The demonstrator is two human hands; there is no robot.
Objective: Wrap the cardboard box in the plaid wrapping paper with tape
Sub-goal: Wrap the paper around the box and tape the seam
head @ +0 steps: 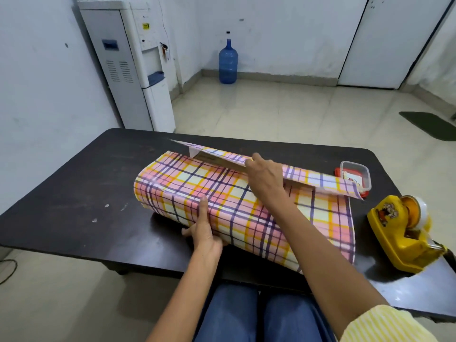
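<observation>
Pink, yellow and purple plaid wrapping paper (222, 193) lies draped over the cardboard box on the dark table (74, 206). Only a brown strip of the box (212, 159) shows at the far edge, under a lifted paper flap. My left hand (204, 230) presses flat against the near side of the covered box, index finger pointing up. My right hand (265, 176) rests on top at the far edge and holds the far flap of paper, which stands raised. A yellow tape dispenser (404, 233) with a roll of tape sits at the table's right end.
A clear plastic container with a red lid (355, 177) stands at the back right of the table. Beyond the table are a white water dispenser (133, 70), a blue water jug (228, 61) on the tiled floor, and a dark mat (431, 124). My knees sit under the near edge.
</observation>
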